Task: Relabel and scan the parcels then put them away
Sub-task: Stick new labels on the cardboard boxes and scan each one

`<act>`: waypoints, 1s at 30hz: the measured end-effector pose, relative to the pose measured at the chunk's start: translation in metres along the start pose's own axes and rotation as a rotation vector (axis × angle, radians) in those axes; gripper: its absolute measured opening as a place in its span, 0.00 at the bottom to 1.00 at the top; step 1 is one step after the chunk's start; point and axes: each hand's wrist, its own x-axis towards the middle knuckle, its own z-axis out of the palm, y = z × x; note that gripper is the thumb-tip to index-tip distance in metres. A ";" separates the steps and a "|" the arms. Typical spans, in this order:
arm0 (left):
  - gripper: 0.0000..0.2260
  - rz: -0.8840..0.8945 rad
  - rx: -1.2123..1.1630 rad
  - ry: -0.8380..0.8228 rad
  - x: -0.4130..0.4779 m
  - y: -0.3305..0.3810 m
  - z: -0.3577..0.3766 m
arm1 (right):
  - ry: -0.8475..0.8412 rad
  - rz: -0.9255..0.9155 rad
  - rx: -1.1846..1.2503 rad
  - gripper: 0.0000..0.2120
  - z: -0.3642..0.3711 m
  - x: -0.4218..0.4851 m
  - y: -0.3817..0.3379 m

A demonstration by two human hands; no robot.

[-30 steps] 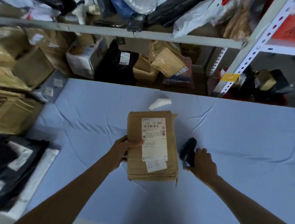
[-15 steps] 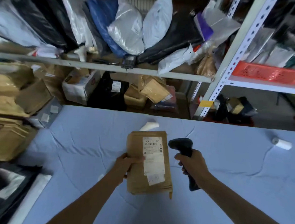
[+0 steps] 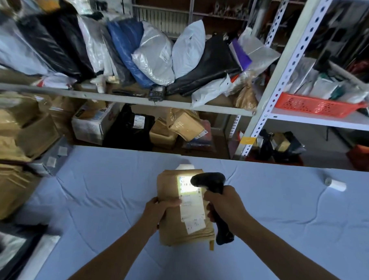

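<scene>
Brown paper parcel [image 3: 175,230], flat, creased: left hand [image 3: 157,212] fingers pinch edge; right hand [image 3: 225,205] fingers wrap black plastic scanner [image 3: 209,180].

Brown parcel [image 3: 182,228] w/ white label [image 3: 192,203], black scanner [image 3: 211,183], blue cloth [image 3: 282,207].

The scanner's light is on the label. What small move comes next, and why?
Probably lower the barcode scanner: the right hand aims it at the brown parcel in the left hand, and its light covers the label, so the scan seems underway.
</scene>
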 end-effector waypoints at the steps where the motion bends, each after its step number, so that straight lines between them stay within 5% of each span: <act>1: 0.29 -0.008 0.006 0.005 0.002 0.000 -0.001 | 0.002 0.003 0.006 0.07 0.001 0.000 -0.001; 12: 0.30 -0.102 0.124 -0.040 0.023 0.001 -0.005 | 0.048 0.010 -0.023 0.07 -0.001 0.014 0.006; 18: 0.22 -0.234 0.237 -0.100 0.035 -0.019 0.002 | 0.138 0.134 -0.005 0.04 -0.026 0.042 0.046; 21: 0.27 -0.249 0.178 -0.056 0.047 -0.029 0.005 | 0.162 0.186 -0.028 0.05 -0.036 0.057 0.072; 25: 0.29 -0.253 0.186 -0.048 0.059 -0.032 0.002 | 0.155 0.207 -0.140 0.09 -0.042 0.075 0.102; 30: 0.15 -0.168 0.155 0.088 0.065 -0.034 -0.013 | 0.171 0.140 -0.536 0.15 -0.044 0.095 0.127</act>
